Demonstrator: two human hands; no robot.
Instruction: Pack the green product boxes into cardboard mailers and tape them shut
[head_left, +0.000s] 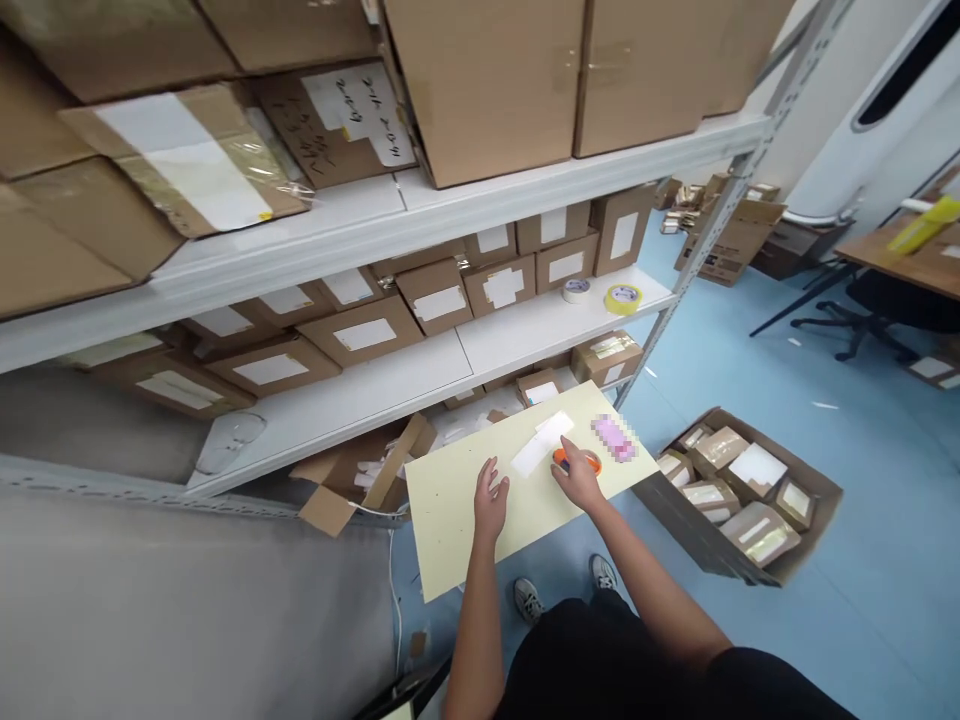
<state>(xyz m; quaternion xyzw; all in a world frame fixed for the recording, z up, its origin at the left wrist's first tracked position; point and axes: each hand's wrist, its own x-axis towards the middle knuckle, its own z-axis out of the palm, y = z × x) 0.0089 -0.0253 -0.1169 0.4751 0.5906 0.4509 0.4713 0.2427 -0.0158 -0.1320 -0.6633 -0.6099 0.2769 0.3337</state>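
Observation:
My left hand (491, 503) is just above the pale yellow board (450, 520), its fingers apart and nothing in them. Over the right part of the board, my right hand (581, 483) has its fingers on an orange oval, ring-like thing (592, 460) with a dark part inside. The hand covers much of it, so its exact kind does not show. Beside my right fingertips lies a strip of white paper (536, 450) on the board. A blurred pink item (614, 438) lies near the board's right end.
A metal shelf rack (450, 365) full of labelled cardboard boxes stands ahead. Two tape rolls (622, 298) sit on its middle shelf. An open carton (817, 520) of small taped boxes is on the floor at right. Another open carton (337, 490) stands at left, under the shelf.

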